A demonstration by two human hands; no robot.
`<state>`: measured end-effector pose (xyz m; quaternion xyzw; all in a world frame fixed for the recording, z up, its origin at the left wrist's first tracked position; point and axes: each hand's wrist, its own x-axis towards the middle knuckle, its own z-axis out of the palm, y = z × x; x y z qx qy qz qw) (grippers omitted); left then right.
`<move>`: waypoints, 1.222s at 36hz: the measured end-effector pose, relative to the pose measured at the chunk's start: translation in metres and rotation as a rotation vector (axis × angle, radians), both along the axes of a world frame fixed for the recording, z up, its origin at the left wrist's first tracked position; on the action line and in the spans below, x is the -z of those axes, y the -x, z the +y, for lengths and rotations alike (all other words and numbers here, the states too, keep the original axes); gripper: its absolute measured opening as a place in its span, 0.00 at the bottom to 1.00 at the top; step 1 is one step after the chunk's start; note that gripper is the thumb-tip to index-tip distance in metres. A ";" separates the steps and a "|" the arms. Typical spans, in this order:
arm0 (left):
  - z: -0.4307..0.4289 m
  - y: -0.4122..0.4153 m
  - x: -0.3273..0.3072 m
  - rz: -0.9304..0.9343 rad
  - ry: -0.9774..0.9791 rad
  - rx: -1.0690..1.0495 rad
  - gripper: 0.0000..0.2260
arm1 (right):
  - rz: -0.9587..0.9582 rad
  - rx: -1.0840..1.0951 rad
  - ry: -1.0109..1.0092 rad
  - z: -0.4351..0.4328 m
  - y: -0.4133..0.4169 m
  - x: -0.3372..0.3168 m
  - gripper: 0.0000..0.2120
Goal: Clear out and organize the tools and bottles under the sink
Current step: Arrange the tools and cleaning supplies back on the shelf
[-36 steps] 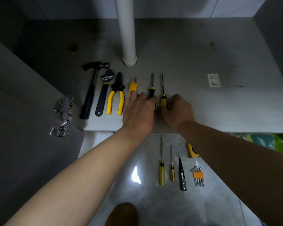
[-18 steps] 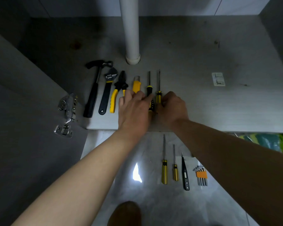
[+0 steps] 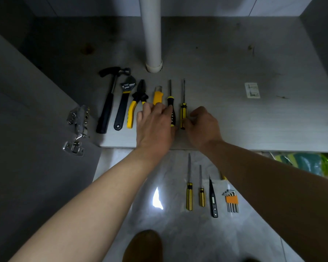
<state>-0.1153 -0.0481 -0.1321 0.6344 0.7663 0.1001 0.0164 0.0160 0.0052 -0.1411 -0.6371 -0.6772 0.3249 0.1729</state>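
A: What has changed in the last second?

B: The hands have drawn apart. They were bunched over both handles. Now the black-handled screwdriver (image 3: pixel 170 103) and the striped screwdriver (image 3: pixel 183 112) lie uncovered and parallel, tips toward 12 o'clock, ending the row on the cabinet floor (image 3: pixel 254 120).

A: And the fingers?

B: The left hand (image 3: pixel 155 127) lies nearly flat, fingers fairly straight. Its fingertips touch the black handle and hide the lower part of the utility knife (image 3: pixel 158 96). The right hand (image 3: pixel 203 127) is curled, fingertips against the striped handle from 3 o'clock. Whether it pinches or only nudges, I cannot tell.

A: Meaning?

B: I judge the pair is being squared up, and that step is nearly finished.

A: What else is around?

B: At 9 o'clock of the hands lie the pliers (image 3: pixel 134 106), wrench (image 3: pixel 123 103) and hammer (image 3: pixel 108 103). At 6 o'clock, on the tiles, two small screwdrivers (image 3: pixel 189 195), a tester pen (image 3: pixel 213 199) and hex keys (image 3: pixel 231 200) probably go in next. I see no bottles.

A: Anything in the way?

B: The drain pipe (image 3: pixel 151 35) stands at 12 o'clock, near the tips. A sticker (image 3: pixel 252 90) lies toward 2 o'clock.
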 end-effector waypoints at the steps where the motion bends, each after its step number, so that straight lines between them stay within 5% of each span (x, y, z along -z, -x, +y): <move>1: 0.000 0.000 0.000 -0.005 0.000 0.001 0.25 | 0.004 -0.003 -0.002 -0.001 -0.002 0.000 0.12; 13: -0.011 -0.006 -0.007 -0.032 -0.061 -0.009 0.27 | 0.139 -0.065 -0.100 -0.039 -0.037 -0.002 0.05; 19: -0.061 -0.036 0.002 -0.199 -0.268 0.207 0.13 | 0.116 -0.142 -0.070 -0.081 -0.071 0.003 0.06; 22: -0.102 -0.058 0.027 -0.473 -0.010 0.392 0.10 | -0.029 -0.159 0.127 -0.104 -0.089 0.019 0.03; 25: -0.136 -0.066 0.058 -0.562 0.349 0.382 0.20 | -0.151 -0.128 0.351 -0.124 -0.100 0.034 0.02; 28: -0.151 -0.064 0.077 -0.569 0.540 0.386 0.32 | -0.242 -0.076 0.448 -0.138 -0.102 0.045 0.10; 38: -0.144 -0.057 0.090 -0.503 0.629 0.371 0.23 | -0.469 -0.143 0.418 -0.149 -0.086 0.079 0.12; 44: -0.156 -0.049 0.087 -0.544 0.593 0.379 0.19 | -0.311 -0.196 0.543 -0.143 -0.093 0.064 0.08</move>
